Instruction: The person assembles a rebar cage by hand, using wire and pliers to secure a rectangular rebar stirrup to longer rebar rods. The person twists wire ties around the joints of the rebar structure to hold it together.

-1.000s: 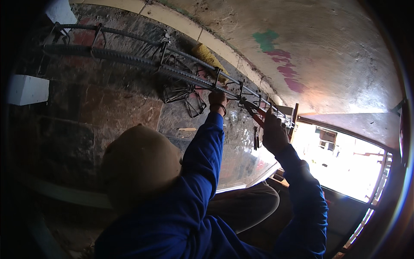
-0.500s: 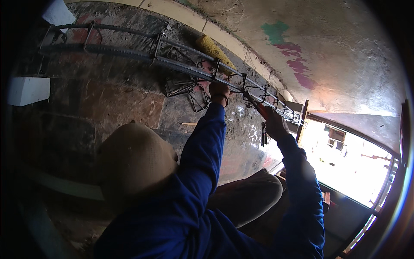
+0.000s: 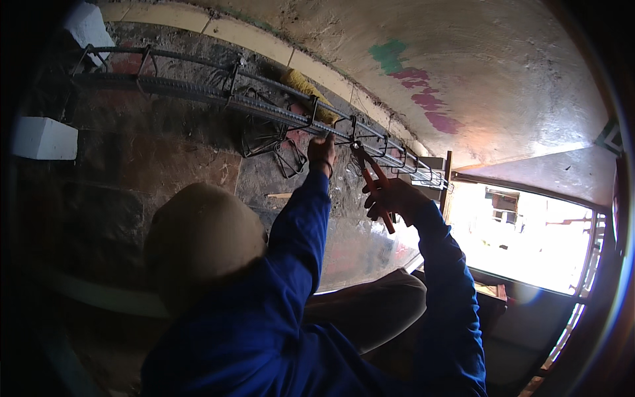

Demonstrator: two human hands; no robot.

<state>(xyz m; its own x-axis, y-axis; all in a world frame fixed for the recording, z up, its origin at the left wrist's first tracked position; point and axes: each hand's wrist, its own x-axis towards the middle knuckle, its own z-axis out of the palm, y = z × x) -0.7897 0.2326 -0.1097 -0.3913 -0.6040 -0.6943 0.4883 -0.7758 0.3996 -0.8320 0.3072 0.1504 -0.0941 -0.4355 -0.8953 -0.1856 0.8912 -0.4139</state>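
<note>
A long rebar cage [image 3: 264, 106] of ribbed bars and bent wire stirrups runs slantwise from far left to the right. My left hand [image 3: 322, 151], with a dark band at the wrist, is closed on the cage's near bar. My right hand [image 3: 399, 200] holds pincers [image 3: 372, 186] with orange handles. The handles are spread apart, with fingers around them. Their dark jaws meet the cage by a stirrup, just right of my left hand; what lies between the jaws is too small to tell. Several loose stirrups [image 3: 286, 155] lie on the floor beside my left hand.
White blocks stand at left: one [image 3: 92, 30] by the cage's end, another [image 3: 46, 139] nearer. A yellow roller-like piece [image 3: 307, 89] lies behind the cage. A painted wall [image 3: 463, 73] rises beyond. A bright opening [image 3: 522, 231] is at right. A rounded beige shape [image 3: 205, 238] fills the near left.
The pincers' handles have spread from close together to apart, and my right hand has turned on them. My left hand keeps its place on the bar. The whole view has shifted slightly.
</note>
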